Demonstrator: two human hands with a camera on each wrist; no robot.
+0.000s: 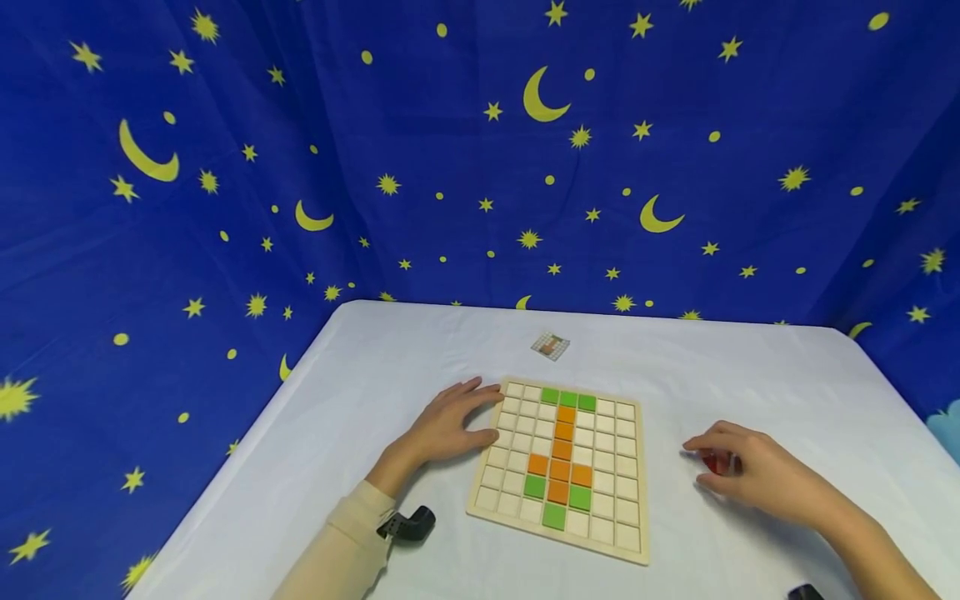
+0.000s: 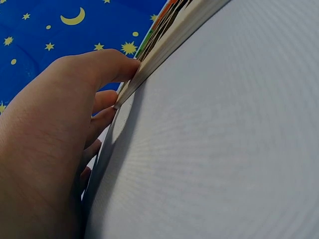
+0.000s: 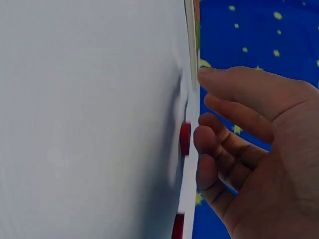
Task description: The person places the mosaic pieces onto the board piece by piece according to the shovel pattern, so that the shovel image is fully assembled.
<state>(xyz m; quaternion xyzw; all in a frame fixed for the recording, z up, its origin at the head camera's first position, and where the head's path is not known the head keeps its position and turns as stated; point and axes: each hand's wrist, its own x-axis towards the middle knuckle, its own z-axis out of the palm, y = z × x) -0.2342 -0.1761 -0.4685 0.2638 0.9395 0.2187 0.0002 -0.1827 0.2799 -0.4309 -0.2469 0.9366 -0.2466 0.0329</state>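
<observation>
A square wooden grid board (image 1: 632, 417) lies on the table with green tiles (image 1: 554, 516) and orange tiles (image 1: 561, 449) set in a pattern. My left hand (image 1: 447, 422) lies at the board's left side, its thumb and fingertips touching the edge, as the left wrist view also shows. To the right of the board, my right hand (image 1: 765, 468) hovers low, fingers loosely bent and thumb apart from them. Beneath it, a red piece (image 3: 185, 138) stands out on the cloth beside the fingertips, with a second red piece (image 3: 178, 226) nearer the camera. Nothing is between the fingers.
Behind the board lies a small card (image 1: 551, 345) printed with a grid pattern. White cloth (image 1: 405, 350) covers the table, and a blue curtain (image 1: 450, 150) with yellow moons and stars hangs around it. A black wrist device (image 1: 408, 525) sits at the left sleeve.
</observation>
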